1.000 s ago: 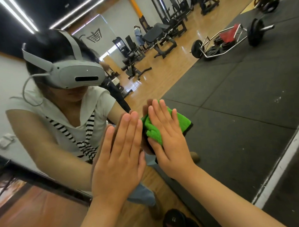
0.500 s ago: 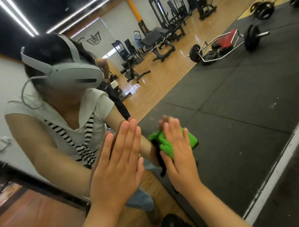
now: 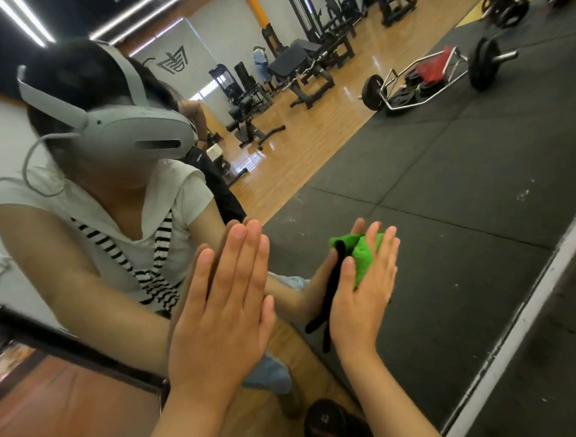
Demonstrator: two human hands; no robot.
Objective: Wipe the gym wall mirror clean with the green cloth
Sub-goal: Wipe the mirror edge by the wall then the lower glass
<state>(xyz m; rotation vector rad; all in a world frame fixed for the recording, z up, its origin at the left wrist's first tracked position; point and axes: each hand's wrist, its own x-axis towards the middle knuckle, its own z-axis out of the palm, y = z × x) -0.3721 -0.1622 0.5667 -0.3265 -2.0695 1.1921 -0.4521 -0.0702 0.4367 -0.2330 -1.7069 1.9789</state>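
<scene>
green cloth [image 3: 364,259] bunched against the mirror [image 3: 430,261], pressed there by the right hand [image 3: 362,297] with straight, slightly spread fingers, palm flat over it and not curled around it. black strip [image 3: 330,302] hanging down below the cloth, beside the thumb (part of the cloth or not, hard to tell). left hand [image 3: 224,307] also flat on the glass, near on the left side, fingers straight and close together, holding nothing. reflected in the glass: grey headset [image 3: 134,132], white top [image 3: 180,193] with striped straps, black floor mats [image 3: 475,164], barbell frame [image 3: 432,76] with plates far behind. white mirror edge [image 3: 515,324] at the right, dark round weight [image 3: 325,424] at the bottom.
</scene>
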